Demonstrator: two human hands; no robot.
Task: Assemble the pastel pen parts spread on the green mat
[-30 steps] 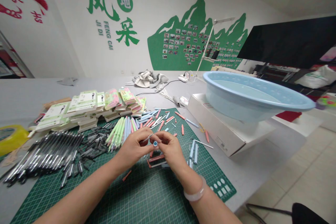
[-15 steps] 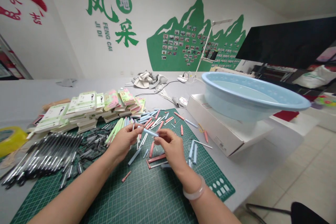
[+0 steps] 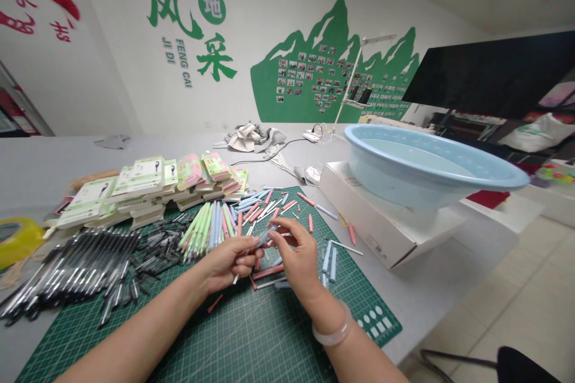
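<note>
Over the green cutting mat (image 3: 202, 341), my left hand (image 3: 231, 263) is closed around a light blue pen barrel (image 3: 264, 238). A thin white stick, like a refill, pokes out below its fingers. My right hand (image 3: 294, 248) pinches the barrel's upper end between thumb and fingertips; exactly what they grip there is partly hidden. Beneath the hands lie red pen parts (image 3: 269, 272) and white refills. Blue barrels (image 3: 333, 264) rest on the mat to the right of my right hand. Beyond my left hand is a row of green, blue and pink pens (image 3: 211, 224).
Black pens (image 3: 85, 263) and loose black caps (image 3: 164, 239) cover the left side. Behind them are stacked card packs (image 3: 144, 176), with a yellow tape roll (image 3: 20, 242) at the far left. A blue basin (image 3: 404, 173) sits on a white box (image 3: 381, 224) at right.
My left hand has moved right and down, its fingers now wrapped further around the barrel. The blue barrel has tilted, its right end now higher. My right hand stays nearly in place.
</note>
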